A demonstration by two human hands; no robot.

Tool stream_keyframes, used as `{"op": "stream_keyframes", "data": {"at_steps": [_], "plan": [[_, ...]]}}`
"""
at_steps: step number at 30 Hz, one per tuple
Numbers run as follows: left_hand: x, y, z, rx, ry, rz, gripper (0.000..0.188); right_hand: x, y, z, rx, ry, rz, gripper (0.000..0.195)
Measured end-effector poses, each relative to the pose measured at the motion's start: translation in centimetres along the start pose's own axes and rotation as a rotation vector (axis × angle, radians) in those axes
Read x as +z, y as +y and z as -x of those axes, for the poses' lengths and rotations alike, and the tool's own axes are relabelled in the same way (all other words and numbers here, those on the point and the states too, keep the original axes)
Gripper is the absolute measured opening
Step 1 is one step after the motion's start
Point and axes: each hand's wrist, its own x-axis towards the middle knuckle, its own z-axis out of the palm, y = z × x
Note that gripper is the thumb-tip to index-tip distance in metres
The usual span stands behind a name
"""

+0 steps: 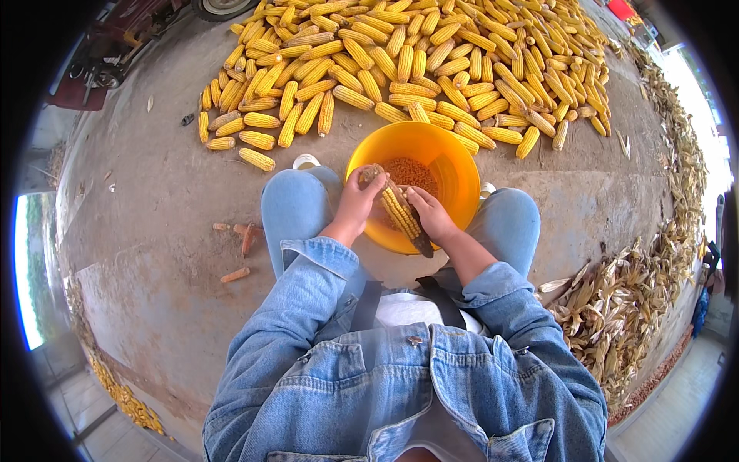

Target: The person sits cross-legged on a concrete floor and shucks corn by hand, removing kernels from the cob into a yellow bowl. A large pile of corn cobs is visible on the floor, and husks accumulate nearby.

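A partly shelled corn cob (398, 209) lies slantwise over the near part of a yellow plastic bucket (462, 167), its dark tip towards my body. My left hand (361, 199) grips the cob's far end with thumb and fingers. On the cob's right side rests my right hand (430, 213), fingers bent against it; whether it holds anything else there I cannot tell. Loose orange kernels (413, 173) cover the bucket's bottom. The bucket stands between my knees. Past it spreads a large heap of husked corn ears (404, 63), the nearest ones touching or close to its far rim.
Bare cobs (235, 275) and a reddish-brown piece (248, 237) lie on the concrete floor left of my knee. Dry corn husks (612, 306) are piled along the right. A machine with a wheel (222, 6) stands at the upper left. More yellow corn (124, 398) lies at lower left.
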Motion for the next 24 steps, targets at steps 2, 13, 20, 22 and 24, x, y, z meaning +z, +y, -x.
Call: {"op": "stream_keyframes", "data": {"at_steps": [2,13,20,22,24], "plan": [[-0.2,0.0,-0.2,-0.002,0.043,-0.006,0.037,0.3,-0.3,0.2,-0.002,-0.023,0.075,0.044],[0.6,2.2,1.0,-0.046,0.114,0.124,0.045,1.0,-1.5,1.0,0.022,-0.045,0.03,0.042],[0.8,1.6,0.9,0.018,0.064,0.109,0.045,0.1,-0.4,0.3,0.079,-0.053,0.127,0.044],[0.7,1.9,0.9,0.004,0.1,0.128,0.046,0.3,-0.7,0.4,0.106,-0.039,-0.066,0.043],[0.2,1.9,0.5,-0.003,0.165,0.107,0.048,0.6,-0.8,0.5,0.094,-0.045,-0.091,0.043]]}}
